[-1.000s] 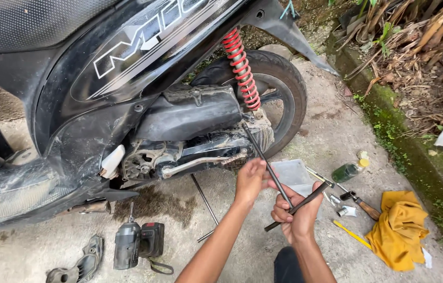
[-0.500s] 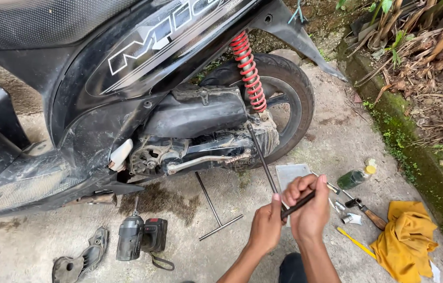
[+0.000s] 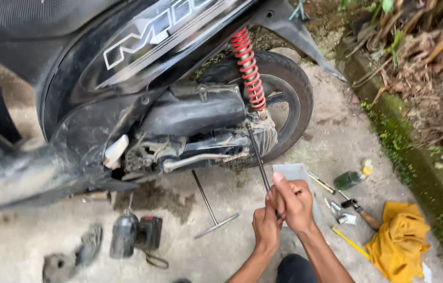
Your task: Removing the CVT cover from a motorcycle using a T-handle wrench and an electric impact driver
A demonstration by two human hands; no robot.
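Observation:
A black scooter [image 3: 143, 63] stands on concrete, its red rear shock spring [image 3: 248, 65] beside the rear wheel [image 3: 292, 99]. A long T-handle wrench [image 3: 258, 154] runs from the engine casing just below the spring down to my hands. My right hand [image 3: 293, 203] is closed over the wrench's handle end, thumb pointing up. My left hand [image 3: 266, 229] sits just below and to the left, pressed against the right hand and gripping the same handle. The handle bar is mostly hidden inside my fists.
A second T-handle wrench [image 3: 208, 203] lies on the ground under the engine. A cordless power tool [image 3: 129, 235] and a dark loose part [image 3: 72, 259] lie at the lower left. On the right are a yellow cloth [image 3: 399, 241], a green bottle [image 3: 349, 180], screwdrivers [image 3: 362, 212] and a grassy curb [image 3: 420, 167].
My left hand slid down the shaft to join the right hand at the handle. Both hands are now clasped closer together, and the view has shifted nearer to the engine.

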